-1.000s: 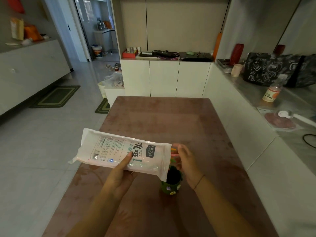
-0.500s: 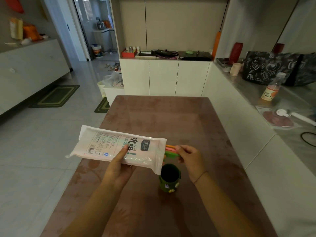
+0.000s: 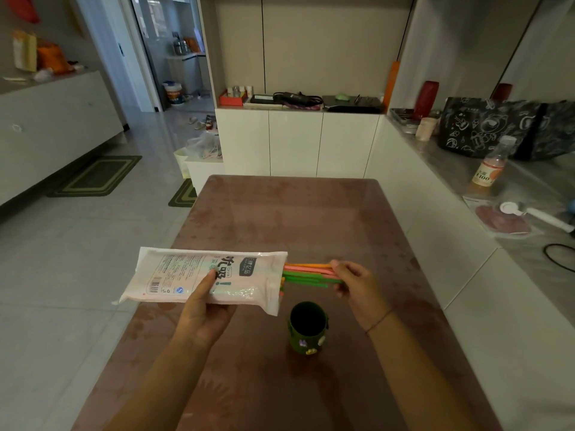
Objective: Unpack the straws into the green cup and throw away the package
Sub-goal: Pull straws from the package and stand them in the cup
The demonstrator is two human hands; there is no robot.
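My left hand (image 3: 203, 309) grips the white straw package (image 3: 193, 273) from below, thumb on its printed face, and holds it level above the table. Several orange, pink and green straws (image 3: 306, 273) stick out of the package's open right end. My right hand (image 3: 357, 284) pinches their free ends. The green cup (image 3: 308, 328) stands upright on the brown table (image 3: 280, 219), just below the package's open end and between my two hands. Its dark inside shows no straws.
A white cabinet (image 3: 298, 144) with a charger and boxes stands behind the table. Along the right runs a counter (image 3: 529, 244) with a drink bottle (image 3: 491, 164), a black patterned bag (image 3: 497, 126) and a cable. Tiled floor with green mats lies to the left.
My right hand has pulled a bundle of straws rightward out of the package, so they now show well past its open end. The package has shifted slightly left and up, uncovering the cup.
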